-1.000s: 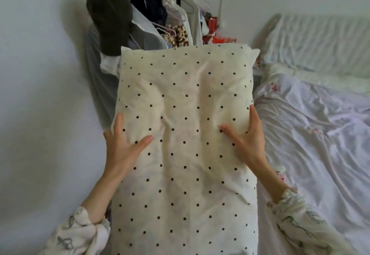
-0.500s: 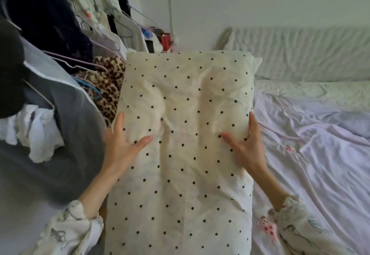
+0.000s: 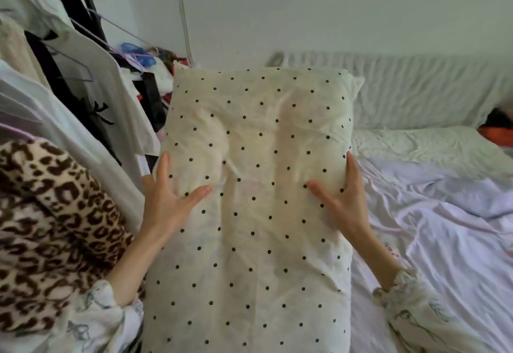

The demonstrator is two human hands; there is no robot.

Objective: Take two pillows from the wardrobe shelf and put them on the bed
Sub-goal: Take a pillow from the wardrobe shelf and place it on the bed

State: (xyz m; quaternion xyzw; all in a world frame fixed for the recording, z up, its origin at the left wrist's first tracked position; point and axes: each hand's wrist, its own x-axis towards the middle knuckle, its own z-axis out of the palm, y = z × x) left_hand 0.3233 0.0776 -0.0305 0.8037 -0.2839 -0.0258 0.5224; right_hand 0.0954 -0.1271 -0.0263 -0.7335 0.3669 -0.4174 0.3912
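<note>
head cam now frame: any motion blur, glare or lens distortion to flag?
Head view: soft, even daylight, no glare or hard shadows. The polka-dot pillow and both hands, left and right, are fairly sharp. The headboard and bed smear slightly toward the right edge. Wide-angle distortion tilts the hanging clothes at left.

Cream pillow [image 3: 249, 200] with black polka dots, held lengthwise, its short far edge raised; casing creased, dented down the middle. Bed [image 3: 444, 227] at right, covered by rumpled pale lilac sheet, just beside the pillow.
</note>
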